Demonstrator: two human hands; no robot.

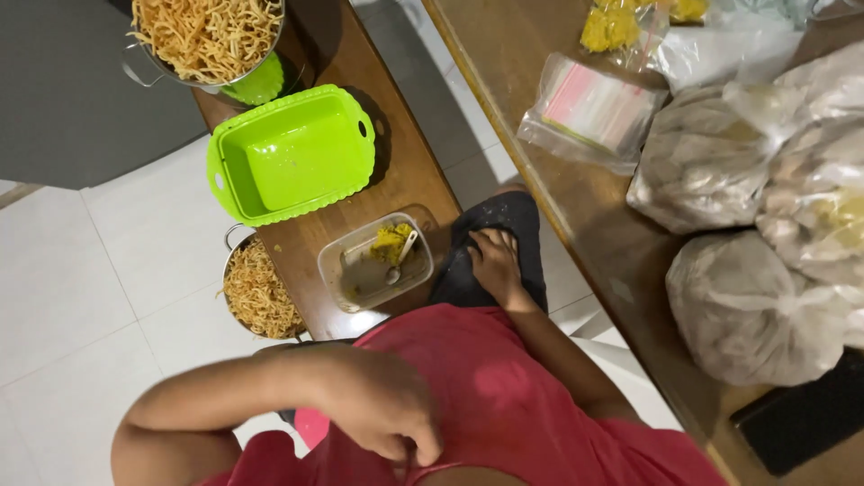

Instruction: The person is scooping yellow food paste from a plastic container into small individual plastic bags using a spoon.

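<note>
Head view: left hand (pixel 382 409) curled, pinching red shirt (pixel 486 396). Right hand (pixel 495 263) flat, fingers spread, on knee. Tub (pixel 376 263) just left of it; spoon (pixel 401 256) points up-right.

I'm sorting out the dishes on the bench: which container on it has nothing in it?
The bright green rectangular basket with handles is bare inside. The two metal pots hold fried noodles, and the clear plastic tub holds yellow food and a spoon.
</note>
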